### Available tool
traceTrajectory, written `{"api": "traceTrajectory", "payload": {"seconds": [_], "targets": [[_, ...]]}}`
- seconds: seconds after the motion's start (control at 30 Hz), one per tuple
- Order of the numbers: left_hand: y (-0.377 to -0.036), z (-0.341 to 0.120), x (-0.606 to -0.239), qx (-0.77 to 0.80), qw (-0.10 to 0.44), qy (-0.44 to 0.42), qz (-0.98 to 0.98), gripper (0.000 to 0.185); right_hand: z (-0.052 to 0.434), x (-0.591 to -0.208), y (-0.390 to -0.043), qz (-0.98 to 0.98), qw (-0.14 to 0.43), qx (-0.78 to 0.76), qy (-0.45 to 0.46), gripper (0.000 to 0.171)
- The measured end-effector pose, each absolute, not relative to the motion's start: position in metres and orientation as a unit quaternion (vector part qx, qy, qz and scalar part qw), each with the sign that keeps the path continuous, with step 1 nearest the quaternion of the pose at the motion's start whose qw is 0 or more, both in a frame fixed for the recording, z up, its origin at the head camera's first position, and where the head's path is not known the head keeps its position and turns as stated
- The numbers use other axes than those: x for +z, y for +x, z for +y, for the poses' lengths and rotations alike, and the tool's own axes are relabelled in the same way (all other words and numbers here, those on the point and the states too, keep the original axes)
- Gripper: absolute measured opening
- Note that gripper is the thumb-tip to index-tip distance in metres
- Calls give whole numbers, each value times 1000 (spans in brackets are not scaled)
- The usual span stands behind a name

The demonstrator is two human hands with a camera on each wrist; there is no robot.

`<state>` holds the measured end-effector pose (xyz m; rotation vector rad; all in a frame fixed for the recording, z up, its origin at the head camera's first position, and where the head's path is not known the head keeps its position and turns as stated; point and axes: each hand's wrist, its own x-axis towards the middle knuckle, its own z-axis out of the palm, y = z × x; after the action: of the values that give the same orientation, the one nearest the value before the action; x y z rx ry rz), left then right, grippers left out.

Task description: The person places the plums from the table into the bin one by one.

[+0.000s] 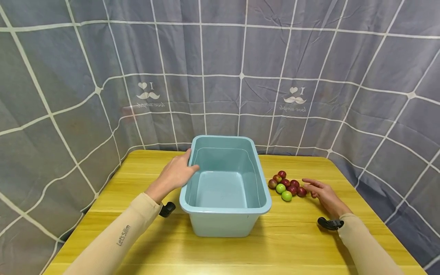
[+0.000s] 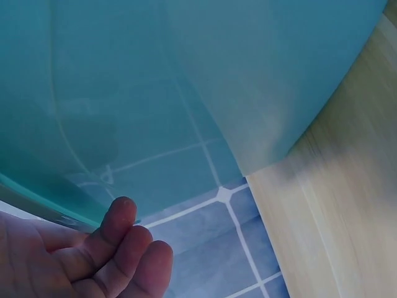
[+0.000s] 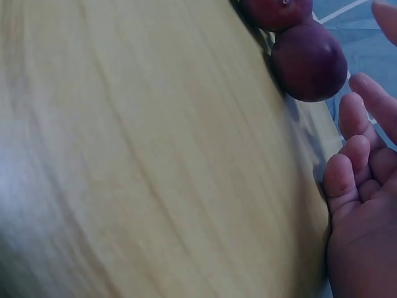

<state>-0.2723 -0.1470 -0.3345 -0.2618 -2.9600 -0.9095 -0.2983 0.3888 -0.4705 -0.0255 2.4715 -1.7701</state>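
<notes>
A light blue plastic tub (image 1: 225, 210) stands upright on the table, its inside bare. At its left rim, my left hand (image 1: 174, 172) grips the edge, thumb over the inside and fingers along the outer wall. In the left wrist view, the curled fingertips (image 2: 127, 226) lie against the tub's side (image 2: 279, 81). To the right of the tub lies a cluster of several dark red plums (image 1: 292, 190) with two bright green round fruits (image 1: 287, 196). My right hand (image 1: 324, 195) is just right of the cluster, fingers loosely bent and holding nothing, close to the nearest plum (image 3: 310, 61).
The wooden table (image 1: 295, 240) has yellow grain and rounded far corners. A grey curtain (image 1: 223, 95) with white grid lines hangs behind it and along both sides. Black straps (image 1: 330, 224) sit at both wrists, by the beige sleeves (image 1: 117, 233).
</notes>
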Motion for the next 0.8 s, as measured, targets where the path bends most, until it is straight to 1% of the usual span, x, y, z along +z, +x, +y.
{"api": "traceTrajectory", "payload": {"seconds": [0.43, 0.8], "targets": [[-270, -147, -334, -308, 5, -87, -947, 87, 385, -476, -301, 857, 46, -513, 5, 64], [-270, -147, -334, -294, 8, -92, -951, 86, 388, -475, -303, 866, 59, -497, 0, 65]]}}
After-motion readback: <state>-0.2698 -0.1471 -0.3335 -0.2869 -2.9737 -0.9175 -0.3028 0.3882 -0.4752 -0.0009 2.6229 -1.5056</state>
